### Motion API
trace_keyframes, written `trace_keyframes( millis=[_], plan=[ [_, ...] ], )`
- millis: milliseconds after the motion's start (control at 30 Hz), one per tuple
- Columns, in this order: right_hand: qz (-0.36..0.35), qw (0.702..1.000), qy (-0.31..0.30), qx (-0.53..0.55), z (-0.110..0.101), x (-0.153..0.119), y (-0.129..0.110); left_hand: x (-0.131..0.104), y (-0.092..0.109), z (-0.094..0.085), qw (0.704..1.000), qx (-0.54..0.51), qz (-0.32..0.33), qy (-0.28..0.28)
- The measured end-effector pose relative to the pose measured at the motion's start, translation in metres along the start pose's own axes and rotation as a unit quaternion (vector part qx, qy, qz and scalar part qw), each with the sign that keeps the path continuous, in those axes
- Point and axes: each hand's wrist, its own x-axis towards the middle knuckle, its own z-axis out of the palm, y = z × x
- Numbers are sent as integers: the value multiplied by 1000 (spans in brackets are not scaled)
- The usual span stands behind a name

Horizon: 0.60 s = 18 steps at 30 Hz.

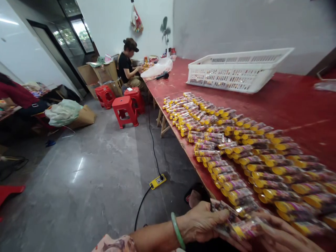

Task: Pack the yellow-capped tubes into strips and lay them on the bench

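Note:
Low in the head view, my left hand [203, 222], with a green bangle [177, 231] on its wrist, is closed around clear plastic packets [222, 207]. Beside it, my right hand [280, 233] is blurred, its fingers closed on a yellow-ended tube [244, 229] in clear wrapping. Both hands meet at the table's near edge. Just beyond them, long rows of wrapped yellow-ended tubes [243, 160] lie stacked on the red table [296, 105]. The contents of the wrappers are too blurred to name.
A white plastic basket [223, 75] stands tilted farther along the table. A black handheld device [162, 75] lies near a plastic bag [159, 66]. Another person [127, 64] sits at the far end. Red stools [124, 110] and a yellow power strip [158, 181] with its cable are on the floor.

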Motion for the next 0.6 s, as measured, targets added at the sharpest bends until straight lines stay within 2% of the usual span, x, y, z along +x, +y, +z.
trace_keyframes(
  millis=[33, 100, 133, 200, 267, 333, 433, 533, 600],
  plan=[
    [0, 1000, 11, 8, -1, -4, -6, -3, 1, 2, 999, -7, 16, 40],
    [-12, 999, 24, 43, -1, -14, -22, -11, 5, 6, 998, 4, -12, 54],
    [-51, 996, 40, 60, 1, -15, -29, -13, 9, 7, 999, 10, -5, 53],
    [-58, 992, 96, 58, 4, -7, -40, -11, 17, 6, 997, 22, 11, 69],
    [-63, 985, 154, 49, 5, 10, -42, -1, 23, 4, 991, 22, 20, 128],
    [-72, 978, 194, 36, 6, 27, -37, 7, 25, 5, 988, 33, 32, 146],
    [-79, 973, 215, 17, 10, 39, -27, 14, 26, 10, 984, 61, 34, 163],
    [-121, 959, 235, -98, 13, 41, -22, 19, 25, 14, 980, 69, 35, 181],
    [-175, 917, 266, -240, 12, 38, -23, 23, 24, 14, 979, 71, 46, 187]
  ],
)
